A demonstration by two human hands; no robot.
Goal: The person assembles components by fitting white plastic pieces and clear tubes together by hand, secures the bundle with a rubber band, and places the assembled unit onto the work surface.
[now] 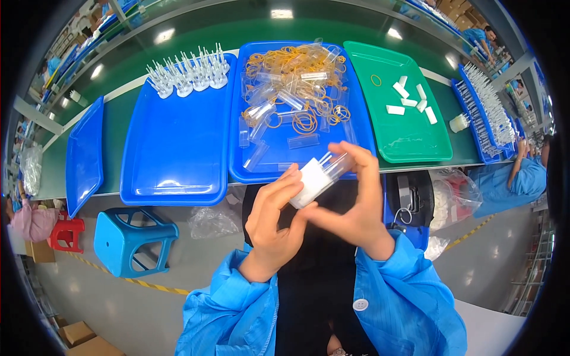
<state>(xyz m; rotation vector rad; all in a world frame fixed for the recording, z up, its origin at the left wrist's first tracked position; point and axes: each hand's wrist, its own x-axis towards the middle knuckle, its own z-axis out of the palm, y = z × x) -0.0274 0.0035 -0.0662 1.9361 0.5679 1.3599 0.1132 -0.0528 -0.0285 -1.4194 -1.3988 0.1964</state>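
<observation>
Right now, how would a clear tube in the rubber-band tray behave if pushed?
The clear tube is probably light: its see-through walls look thin. It might slide or roll rather than tip, since it lies lengthwise on the blue tray. Its straight edges suggest it's fairly stiff.

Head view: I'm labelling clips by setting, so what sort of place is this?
Probably a factory assembly area: a long green workbench holds trays of small parts, including clear tubes; yellow-and-black tape marks the floor; another person in blue is at the right.
</observation>
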